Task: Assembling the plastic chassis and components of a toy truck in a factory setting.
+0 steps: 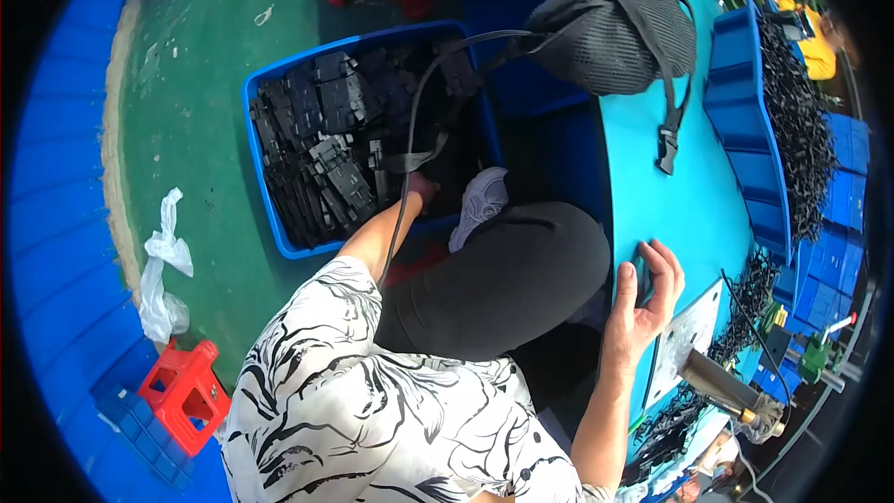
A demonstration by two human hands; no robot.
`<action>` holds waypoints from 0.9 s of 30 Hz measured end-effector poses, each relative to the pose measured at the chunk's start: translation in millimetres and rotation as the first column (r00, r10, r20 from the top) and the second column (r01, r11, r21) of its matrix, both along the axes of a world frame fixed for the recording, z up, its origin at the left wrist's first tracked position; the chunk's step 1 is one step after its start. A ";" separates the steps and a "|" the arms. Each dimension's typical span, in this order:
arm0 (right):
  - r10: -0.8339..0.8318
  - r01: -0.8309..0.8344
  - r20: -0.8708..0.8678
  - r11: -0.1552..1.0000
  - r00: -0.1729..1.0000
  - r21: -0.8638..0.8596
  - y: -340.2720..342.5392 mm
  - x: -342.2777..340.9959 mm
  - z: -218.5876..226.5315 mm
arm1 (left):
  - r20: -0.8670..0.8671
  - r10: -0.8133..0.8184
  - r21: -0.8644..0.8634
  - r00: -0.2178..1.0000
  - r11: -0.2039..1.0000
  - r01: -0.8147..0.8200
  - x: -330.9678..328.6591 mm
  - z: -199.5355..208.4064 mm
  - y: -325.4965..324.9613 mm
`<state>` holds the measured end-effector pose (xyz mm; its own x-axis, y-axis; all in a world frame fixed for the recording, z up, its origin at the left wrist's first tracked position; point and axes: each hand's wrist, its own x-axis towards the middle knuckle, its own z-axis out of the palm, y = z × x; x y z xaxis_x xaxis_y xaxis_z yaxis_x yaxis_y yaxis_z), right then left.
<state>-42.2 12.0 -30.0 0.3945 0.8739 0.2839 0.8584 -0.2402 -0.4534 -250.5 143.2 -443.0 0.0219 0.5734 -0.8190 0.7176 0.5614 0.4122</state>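
My left hand (425,189) reaches down into a large blue bin (250,121) on the floor, at its near edge. Its fingers are lost in the shadow, so what they touch does not show. Black moulded plastic parts (343,182) fill much of the bin, stacked in rows to the left of that hand. A dark cable and a grey strap (410,163) cross in front of it. At the edge of the turquoise table (680,200), my right hand (644,307) rests with thumb and fingers apart and nothing between them.
On the table stand a black mesh bag (615,33) and a blue bin (742,121) of small black pieces. A metal fixture (717,382) lies beyond my right hand. Red stools (189,398) and a white plastic bag (163,270) are on the green floor.
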 end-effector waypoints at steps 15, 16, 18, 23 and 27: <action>0.230 -0.086 -0.245 0.870 0.942 0.486 -59.0 -32.4 -3.4 | 0.658 0.288 -0.370 0.695 0.928 -0.034 -127.6 -56.6 76.8; 0.220 -0.101 -0.192 0.865 0.957 0.491 -87.5 -32.2 -7.5 | 0.580 0.238 -0.329 0.779 0.943 -0.043 -109.8 -33.0 90.5; 0.162 -0.109 -0.085 0.891 0.983 0.441 -156.4 -29.5 3.9 | 0.457 0.389 -0.295 0.800 0.915 -0.277 -100.1 10.7 119.1; -0.689 0.566 0.220 0.704 0.691 0.429 -320.1 24.9 38.1 | 0.866 0.259 -0.258 0.429 0.964 -0.061 -188.2 71.1 194.8; -0.896 0.890 0.442 0.238 0.045 0.390 -450.4 45.2 35.6 | 0.414 0.550 0.113 0.725 0.759 -0.641 -130.9 131.8 194.4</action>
<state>3.0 -438.4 5.6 0.6663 -0.0391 0.7446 0.0313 -0.9963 -0.0803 -381.3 337.7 -311.2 -0.1450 0.7320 -0.6657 0.0561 0.6778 0.7331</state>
